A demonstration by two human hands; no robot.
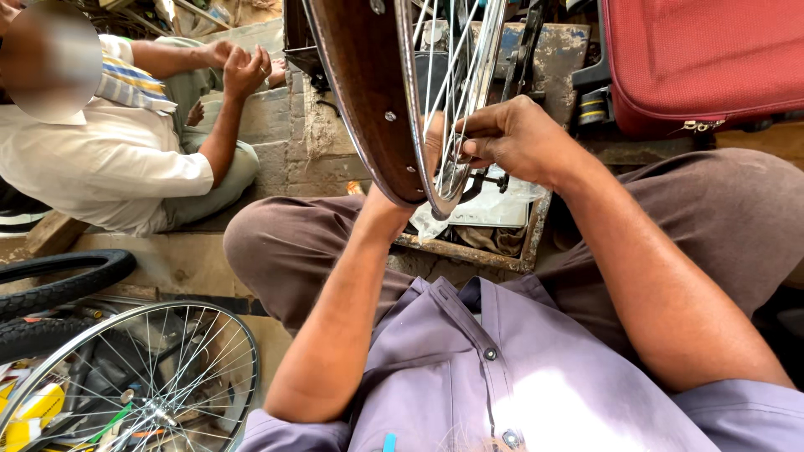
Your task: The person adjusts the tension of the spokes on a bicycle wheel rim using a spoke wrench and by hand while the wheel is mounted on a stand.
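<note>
A bicycle wheel rim (pixel 368 92) with a brown inner band and thin steel spokes stands upright between my knees. My left hand (pixel 394 209) supports the rim from below, its fingers mostly hidden behind the metal. My right hand (pixel 511 134) is closed around the spokes near the rim's lower edge, pinching something small that I cannot make out. My sleeves and shirt are pale purple, my trousers brown.
Another person in a white shirt (pixel 100 159) sits cross-legged at the left, hands together. A second spoked wheel (pixel 142 377) and a black tyre (pixel 59 280) lie at lower left. A red suitcase (pixel 703 59) stands at upper right. A rusty metal tray (pixel 494 243) sits below the rim.
</note>
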